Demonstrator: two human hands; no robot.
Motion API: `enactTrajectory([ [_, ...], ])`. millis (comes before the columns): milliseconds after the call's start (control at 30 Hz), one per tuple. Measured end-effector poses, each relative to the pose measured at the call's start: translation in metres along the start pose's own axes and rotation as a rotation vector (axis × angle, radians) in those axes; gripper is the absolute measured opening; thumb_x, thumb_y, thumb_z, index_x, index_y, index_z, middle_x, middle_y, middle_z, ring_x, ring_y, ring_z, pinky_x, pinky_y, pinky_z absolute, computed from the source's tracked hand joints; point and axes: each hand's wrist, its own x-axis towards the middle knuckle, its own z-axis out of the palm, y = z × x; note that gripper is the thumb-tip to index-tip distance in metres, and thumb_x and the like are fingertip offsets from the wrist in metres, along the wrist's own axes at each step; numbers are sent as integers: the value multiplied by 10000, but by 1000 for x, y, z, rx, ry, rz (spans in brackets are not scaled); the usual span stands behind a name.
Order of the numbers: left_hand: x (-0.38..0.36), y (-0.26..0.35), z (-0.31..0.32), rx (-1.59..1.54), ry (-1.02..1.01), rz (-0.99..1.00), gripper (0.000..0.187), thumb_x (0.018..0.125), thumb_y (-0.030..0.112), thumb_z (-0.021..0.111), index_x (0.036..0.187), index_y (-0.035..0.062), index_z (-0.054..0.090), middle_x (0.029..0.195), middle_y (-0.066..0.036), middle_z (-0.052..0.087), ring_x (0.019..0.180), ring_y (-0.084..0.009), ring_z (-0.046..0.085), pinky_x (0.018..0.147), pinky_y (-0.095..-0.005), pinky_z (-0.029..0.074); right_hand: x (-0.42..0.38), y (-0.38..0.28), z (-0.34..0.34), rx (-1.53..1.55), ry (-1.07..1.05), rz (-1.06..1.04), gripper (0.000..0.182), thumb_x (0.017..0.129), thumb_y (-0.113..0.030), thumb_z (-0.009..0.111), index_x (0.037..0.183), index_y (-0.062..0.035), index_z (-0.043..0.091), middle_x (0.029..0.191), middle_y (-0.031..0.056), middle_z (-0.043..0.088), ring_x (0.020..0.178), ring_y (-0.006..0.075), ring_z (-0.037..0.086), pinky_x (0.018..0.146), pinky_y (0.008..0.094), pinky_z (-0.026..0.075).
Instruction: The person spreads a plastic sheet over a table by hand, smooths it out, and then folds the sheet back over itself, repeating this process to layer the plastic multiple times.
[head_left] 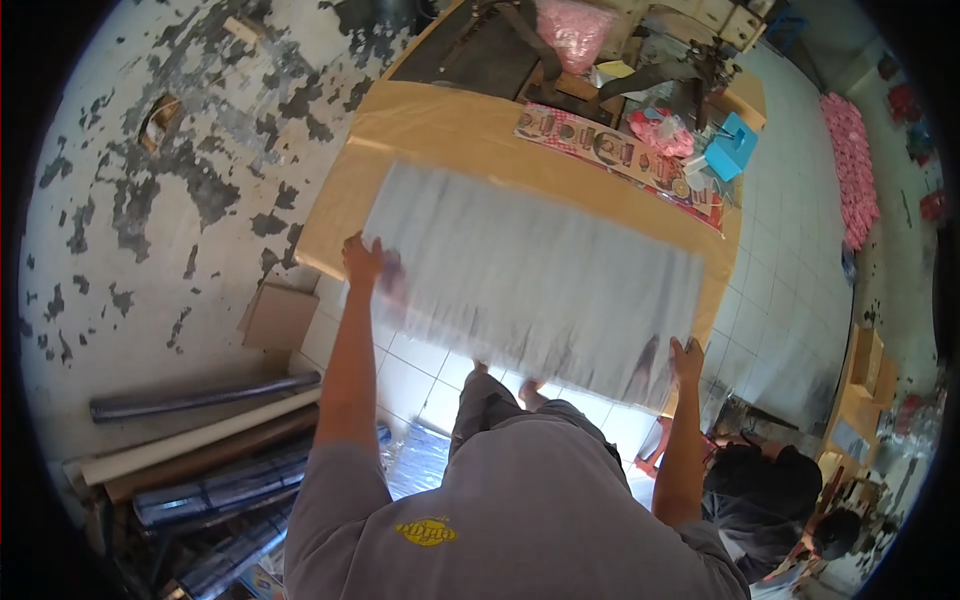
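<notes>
A large grey, streaky rectangular sheet (530, 280) stretches between my hands, tilted across the near part of the brown-covered table (420, 120). Its glossy face carries smeared dark and pinkish reflections near both ends. My left hand (363, 260) is closed on its left edge. At the lower right corner, my right hand (686, 360) grips the other end, fingers bent over the edge. The sheet is slightly blurred and hides much of the tabletop.
On the table's far side lie a printed strip (610, 150), a blue plastic holder (731, 146), a pink bag (575, 32) and metal equipment. Long rolls (200, 440) are stacked at lower left. Another person (765, 500) crouches at lower right. Pink bundles (848, 170) line the right wall.
</notes>
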Motion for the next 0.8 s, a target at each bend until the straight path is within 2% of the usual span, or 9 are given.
enactTrajectory([
  [67,52,-37,36,-47,-125,77,646,943,462,610,1384,-1,519,1304,-262,570,1200,-471,542,1027,-519,453,1,22,18,-6,154,-71,431,796,-265,831,1058,30,659,953,158,667,755,246,622,725,368,520],
  [100,70,-39,41,25,-173,78,655,953,486,587,1385,-2,525,1300,-267,580,1203,-470,549,1029,-516,454,-8,-4,9,-50,177,-105,623,742,-299,871,1183,38,588,1171,244,606,970,391,594,838,472,500],
  [133,87,-39,45,96,-226,90,667,963,510,564,1386,-4,531,1297,-273,590,1205,-470,556,1032,-513,456,-2,30,25,-318,273,-399,735,735,-303,860,1304,31,537,1251,272,557,1094,424,536,945,519,448],
  [200,142,-101,93,287,-380,561,635,974,500,573,1335,-22,586,1229,-263,658,1168,-408,622,1016,-483,473,-22,-29,20,-220,296,-144,855,761,-299,817,1475,-45,420,1356,260,501,1235,442,469,1066,526,357],
  [267,126,-26,36,-219,-563,44,546,962,397,638,1330,-4,589,1158,-245,689,1118,-355,656,960,-433,497,-41,-69,18,-303,240,-1,770,869,-311,707,1526,-97,369,1420,213,461,1320,424,398,1117,525,322],
  [333,114,9,16,-416,-468,292,451,953,291,674,1276,-14,601,1067,-218,713,1049,-316,680,896,-391,510,-47,-75,20,-361,279,-3,764,892,-337,675,1542,-107,345,1437,195,454,1351,413,373,1132,523,308],
  [533,48,138,-165,-436,-393,451,385,956,222,700,1217,-42,600,1010,-120,695,891,-219,662,816,-353,530,-51,-79,18,-343,271,23,755,902,-339,661,1546,-106,342,1446,191,454,1358,413,379,1149,518,291],
  [600,46,137,-201,-776,-368,286,384,949,214,716,1223,-32,608,1015,-86,690,876,-152,641,786,-316,532,-53,-82,18,-319,270,45,768,897,-356,676,1543,-101,349,1456,193,449,1363,406,379,1152,514,290],
  [800,135,18,-44,-744,-369,72,427,943,236,728,1243,-42,603,1089,-108,684,962,-198,650,878,-328,514,-53,-102,14,-257,271,64,775,887,-405,706,1518,-88,387,1471,194,448,1387,382,375,1147,489,307],
])
